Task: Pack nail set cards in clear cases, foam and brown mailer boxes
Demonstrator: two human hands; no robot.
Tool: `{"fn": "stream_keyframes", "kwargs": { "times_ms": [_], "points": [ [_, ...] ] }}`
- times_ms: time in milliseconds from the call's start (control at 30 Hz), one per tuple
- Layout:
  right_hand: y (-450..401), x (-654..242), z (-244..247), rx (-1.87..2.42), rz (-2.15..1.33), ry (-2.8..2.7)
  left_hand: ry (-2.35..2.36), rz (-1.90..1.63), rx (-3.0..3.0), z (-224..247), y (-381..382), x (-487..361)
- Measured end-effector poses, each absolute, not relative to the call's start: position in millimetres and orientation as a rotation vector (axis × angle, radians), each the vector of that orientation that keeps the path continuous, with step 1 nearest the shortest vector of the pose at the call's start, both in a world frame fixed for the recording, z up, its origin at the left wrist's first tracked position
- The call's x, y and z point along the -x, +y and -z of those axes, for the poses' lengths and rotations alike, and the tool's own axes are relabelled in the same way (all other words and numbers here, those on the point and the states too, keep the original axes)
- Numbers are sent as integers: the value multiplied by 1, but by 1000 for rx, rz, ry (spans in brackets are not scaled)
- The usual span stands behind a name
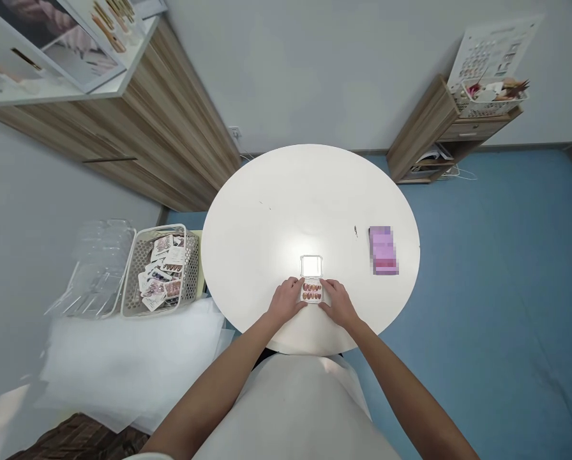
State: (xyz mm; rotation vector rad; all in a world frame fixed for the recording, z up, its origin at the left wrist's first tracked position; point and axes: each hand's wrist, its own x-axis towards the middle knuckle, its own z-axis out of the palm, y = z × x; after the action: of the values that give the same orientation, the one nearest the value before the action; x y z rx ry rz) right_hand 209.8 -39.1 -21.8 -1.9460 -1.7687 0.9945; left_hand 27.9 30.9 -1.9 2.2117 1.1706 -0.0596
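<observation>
A small clear case (311, 266) lies open near the front of the white round table (267, 185), its lid tipped away from me. In its lower half sits a card with two rows of reddish-brown press-on nails (311, 292). My left hand (286, 300) grips the left side of the case with thumb and fingers. On the opposite side, my right hand (339, 303) holds the right edge the same way.
A purple box (383, 250) lies on the table's right. A white basket (190, 275) of nail cards stands left of the table, beside clear plastic trays (97, 268). Wooden cabinets (185, 115) are behind left, a shelf unit (422, 128) behind right.
</observation>
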Motion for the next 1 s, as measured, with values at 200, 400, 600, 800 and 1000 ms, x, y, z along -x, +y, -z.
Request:
{"fn": "stream_keyframes", "kwargs": {
  "times_ms": [200,400,600,800,1000],
  "points": [
    [-34,-212,27,1948,-980,-1858,1227,118,-2110,8,29,-34],
    [-33,-213,29,1925,-968,-1897,1249,138,-2026,9,27,-36],
    [-35,-214,30,1881,-985,-1844,1239,23,-1973,13,23,-34],
    [-36,-213,30,1863,-1094,-1654,1352,-131,-1760,15,10,-32],
    [-39,-204,32,1821,-1361,-1173,1494,-275,-1465,23,1,-36]
  ]
}}
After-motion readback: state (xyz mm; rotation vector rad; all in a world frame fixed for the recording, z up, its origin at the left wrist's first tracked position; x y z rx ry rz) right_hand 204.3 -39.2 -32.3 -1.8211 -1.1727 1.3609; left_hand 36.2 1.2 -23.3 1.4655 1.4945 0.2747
